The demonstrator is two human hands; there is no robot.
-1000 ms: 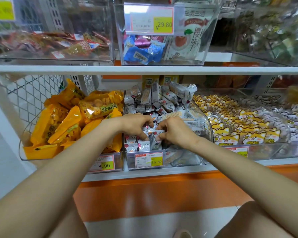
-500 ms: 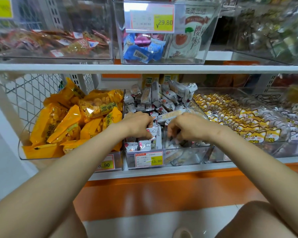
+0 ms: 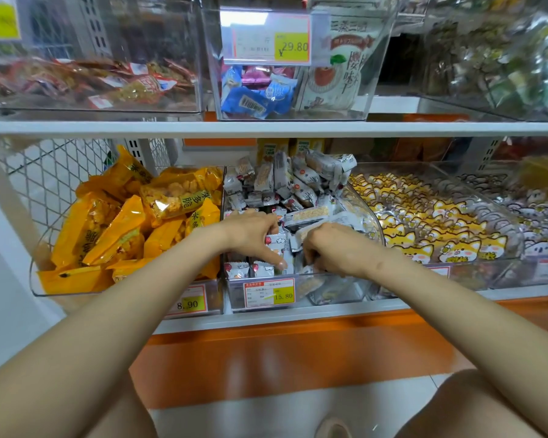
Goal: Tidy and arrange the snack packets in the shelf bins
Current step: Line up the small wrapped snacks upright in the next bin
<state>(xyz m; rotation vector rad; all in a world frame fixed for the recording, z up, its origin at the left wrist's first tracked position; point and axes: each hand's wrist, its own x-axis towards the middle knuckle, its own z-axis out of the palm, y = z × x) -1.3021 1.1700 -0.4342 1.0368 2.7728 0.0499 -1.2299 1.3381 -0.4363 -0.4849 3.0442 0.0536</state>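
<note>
Head view: the left hand (image 3: 253, 232) clamps a row of white snack packets (image 3: 298, 191) between spread thumb and curled fingers in the middle bin (image 3: 332, 290). The right hand (image 3: 328, 249) has its fingers buried among them, so its grip cannot be told. Risk: disturbing the piled rear heap may spill packets over the rim. Legible price tags read 15.80 (image 3: 269, 294), 8.90 (image 3: 189, 303) and 29.80 (image 3: 268, 42).

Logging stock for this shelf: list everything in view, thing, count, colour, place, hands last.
orange snack packets: many, orange-yellow, lower left bin
white snack packets: many, white-grey, lower middle bin
fox-print packets: many, yellow and white, bin right of middle
grey animal-print packets: many, grey-white, lower far-right bin
blue packets: a few, blue, upper middle bin
white pouch: one, white with red, upper middle bin
red packets: several, red-orange, upper left bin
price tags: at least three, yellow and white, bin fronts
left hand: one, gripping white snack packets, middle bin
right hand: one, fingers curled round white snack packets
</note>
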